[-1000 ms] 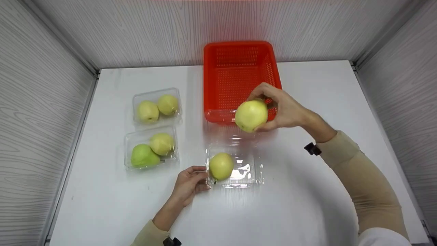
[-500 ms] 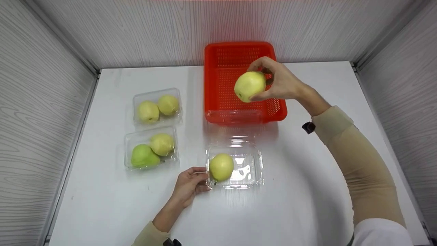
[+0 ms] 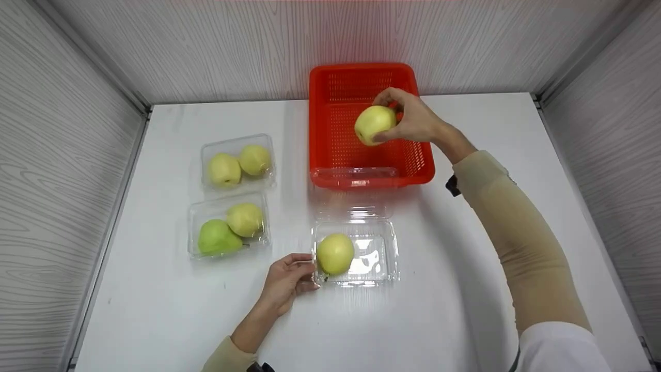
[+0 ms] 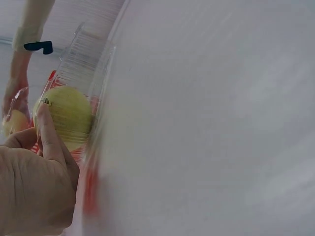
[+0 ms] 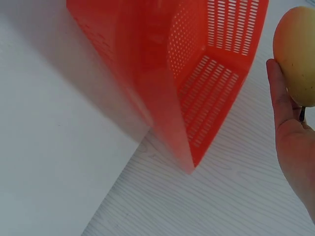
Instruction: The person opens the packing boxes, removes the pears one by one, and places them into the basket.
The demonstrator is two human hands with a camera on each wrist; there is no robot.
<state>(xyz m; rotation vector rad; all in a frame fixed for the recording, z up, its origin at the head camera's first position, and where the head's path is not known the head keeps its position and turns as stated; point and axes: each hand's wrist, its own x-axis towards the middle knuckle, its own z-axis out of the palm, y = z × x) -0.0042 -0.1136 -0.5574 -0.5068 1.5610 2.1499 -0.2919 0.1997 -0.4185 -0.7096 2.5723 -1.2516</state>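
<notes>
Your right hand [image 3: 414,120] has the yellow fruit [image 3: 375,125] pinched between thumb and fingers, its grip spread about as wide as the fruit. A second ago you had it over the near rim of the red basket [image 3: 318,124]; now it hangs farther back, over the inside, and it looks a little lower than half a second ago. That puts your work, I'd judge, at the basket rather than at the box [image 3: 395,253], with the fruit not yet let go.

Your left hand [image 3: 285,281] hasn't moved: its fingers touch the box's left wall, though I can't tell whether they pinch it. In the box, a second fruit [image 3: 335,253] sits just beside that wall, unshifted. The lid [image 3: 356,211] is open, its far end overlapping the basket's near rim in the head view; contact there is unclear.

To your left, the far box [image 3: 235,139] holds two yellow fruits; the near box [image 3: 199,212] holds a green pear [image 3: 219,237] touching a yellow one.
</notes>
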